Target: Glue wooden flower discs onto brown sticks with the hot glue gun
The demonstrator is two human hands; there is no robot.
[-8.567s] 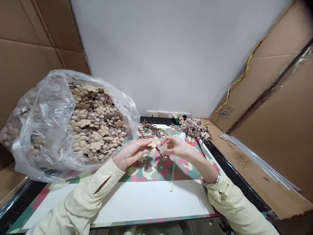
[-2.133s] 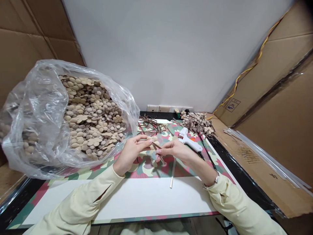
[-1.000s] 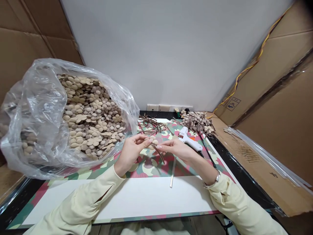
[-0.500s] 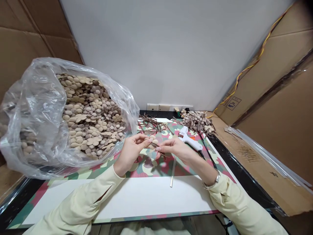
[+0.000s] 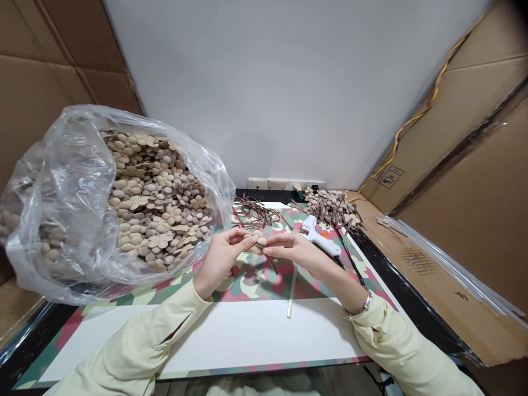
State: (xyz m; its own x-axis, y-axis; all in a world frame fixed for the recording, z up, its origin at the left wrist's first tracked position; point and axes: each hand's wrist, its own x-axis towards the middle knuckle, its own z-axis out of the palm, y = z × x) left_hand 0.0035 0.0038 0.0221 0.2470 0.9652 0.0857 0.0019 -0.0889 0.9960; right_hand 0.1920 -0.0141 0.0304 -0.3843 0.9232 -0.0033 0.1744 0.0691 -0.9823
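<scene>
Between my two hands, above the camouflage-patterned mat, is a small beige petalled flower (image 5: 259,242) with a thin brown cord (image 5: 271,265) hanging off its lower right side. My left hand (image 5: 218,261) is closed, pinching the flower's left edge between thumb and fingers. From the other side, my right hand (image 5: 305,253) has thumb and fingertips closed at the flower's right edge, on the cord where it meets the petals. Fingers cover part of the join. A white glue gun (image 5: 319,239) lies just beyond my right hand, and a clear glue stick (image 5: 292,294) sticks out below that hand.
A clear plastic bag (image 5: 78,181) full of beige flowers (image 5: 159,209) stands at the left. Loose brown cords (image 5: 259,212) lie at the back, with a pile of corded flowers (image 5: 334,206) right of them. Cardboard (image 5: 462,192) borders the right; a white sheet (image 5: 206,335) covers the front.
The flower has turned slightly between my fingers, and the brown cord now slants more steeply downward. My right fingers have shifted a little on it. Both hands stay in nearly the same place.
</scene>
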